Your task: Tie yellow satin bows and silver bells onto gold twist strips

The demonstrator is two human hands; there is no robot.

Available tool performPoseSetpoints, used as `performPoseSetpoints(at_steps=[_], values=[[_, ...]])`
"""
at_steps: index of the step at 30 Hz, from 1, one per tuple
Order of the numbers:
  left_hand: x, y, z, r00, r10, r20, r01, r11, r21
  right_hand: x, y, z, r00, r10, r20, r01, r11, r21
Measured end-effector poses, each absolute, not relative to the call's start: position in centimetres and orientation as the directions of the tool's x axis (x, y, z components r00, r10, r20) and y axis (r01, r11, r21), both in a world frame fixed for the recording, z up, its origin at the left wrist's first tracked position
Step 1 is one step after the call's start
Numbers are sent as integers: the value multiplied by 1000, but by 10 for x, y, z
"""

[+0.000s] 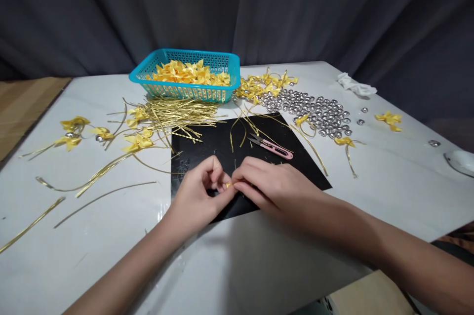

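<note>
My left hand [200,191] and my right hand [276,184] meet fingertip to fingertip over the black mat [202,154]. Between the left fingers shows a tiny bit of yellow ribbon [228,185]; the rest of it is hidden. My right thumb and fingers are pinched together at the same spot, and what they grip is covered. Just beyond the right hand lie pink-handled thread snips [274,148], blades pointing left. Gold cords [185,116] are heaped at the mat's far left edge.
A turquoise basket [185,85] of yellow ribbon bows [188,73] stands at the back. Silver heart-shaped pieces [322,112] spread to its right. Loose bows with cords [138,141] lie left. A white cloth [355,85] and a white dish [462,162] are on the right.
</note>
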State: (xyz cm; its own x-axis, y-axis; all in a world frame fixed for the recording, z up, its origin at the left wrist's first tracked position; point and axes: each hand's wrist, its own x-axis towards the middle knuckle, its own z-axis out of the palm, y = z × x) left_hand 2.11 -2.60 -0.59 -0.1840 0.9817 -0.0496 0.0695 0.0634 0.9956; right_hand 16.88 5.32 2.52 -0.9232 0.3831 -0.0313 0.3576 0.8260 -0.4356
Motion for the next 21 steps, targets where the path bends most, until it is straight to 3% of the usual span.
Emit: performPoseSetpoints(at_steps=[5,10,14,21], values=[[22,-26,-9,-114,988,-100,83,110,990,170,53,28,-925,377,-49,329,729,-600],[23,-27,-11,-56,988,-144,116,150,982,174,56,44,-914,343,-217,360,438,-824],[24,-28,-10,-10,980,-197,75,197,978,173,58,43,-863,449,-232,415,369,-832],[25,-29,-12,16,982,-190,48,189,981,171,56,33,-882,463,-92,353,519,-778]])
